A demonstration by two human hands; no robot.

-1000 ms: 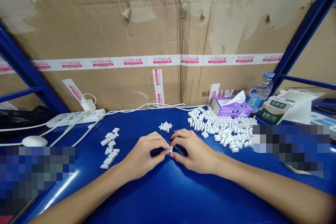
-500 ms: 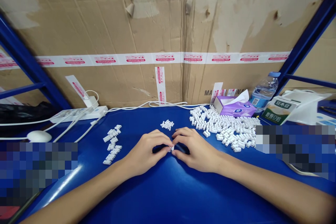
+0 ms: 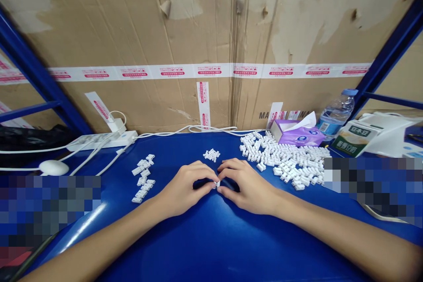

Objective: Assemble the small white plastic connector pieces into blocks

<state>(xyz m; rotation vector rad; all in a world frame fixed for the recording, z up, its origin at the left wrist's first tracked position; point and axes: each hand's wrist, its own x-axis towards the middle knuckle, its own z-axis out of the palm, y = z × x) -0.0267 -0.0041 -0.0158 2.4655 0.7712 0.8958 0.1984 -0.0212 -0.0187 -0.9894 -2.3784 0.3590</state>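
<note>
A small white plastic piece [image 3: 217,183] is pinched between the fingertips of both hands, just above the blue table [image 3: 211,238]. My left hand [image 3: 191,186] grips it from the left with thumb and forefinger. From the right, the thumb and fingers of my right hand [image 3: 246,187] close on the same piece. Behind the hands lies a little heap of tiny white parts [image 3: 211,155]. Several white pieces [image 3: 143,178] lie in a slanting row to the left. A large spread of similar white pieces [image 3: 284,156] covers the table at the right.
A white power strip [image 3: 102,140] with cables and a white oval device [image 3: 53,167] are at the left. At the back right stand a purple tissue box [image 3: 299,134], a water bottle [image 3: 335,114] and a green-and-white carton [image 3: 357,137]. Cardboard [image 3: 148,31] rises behind the table.
The camera view has shifted slightly. Both hands remain together on the small white piece, with the fingers only slightly moved.
</note>
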